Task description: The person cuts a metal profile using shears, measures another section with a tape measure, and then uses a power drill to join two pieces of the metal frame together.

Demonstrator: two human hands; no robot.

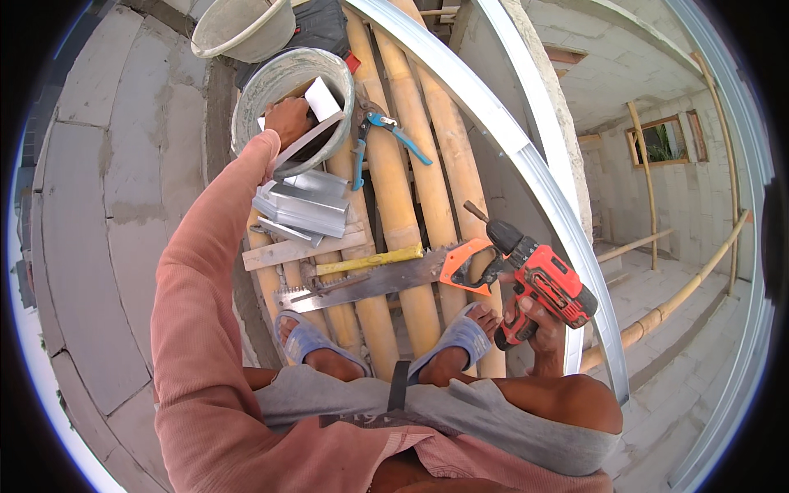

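Note:
My left hand (288, 122) reaches into a grey, cement-stained bucket (349, 111), beside a white box-like piece (322, 99). Its fingers are hidden, so I cannot see whether they hold anything. In my right hand (544, 329) is a red and black cordless drill (549, 283), gripped by its handle, its bit pointing up and left. Just left of the drill lies a handsaw (370, 284) with an orange handle. Blue-handled snips (382, 123) rest right of the bucket, and short cut pieces of metal channel (304, 207) are piled below it.
Bamboo poles (386, 189) with gaps between them form the platform under my sandalled feet. A yellow-handled tool (370, 260) and a wood strip (304, 249) lie there. Another bucket (246, 29) stands beyond. Long metal channels (493, 115) run along the right; a block wall (99, 205) borders the left.

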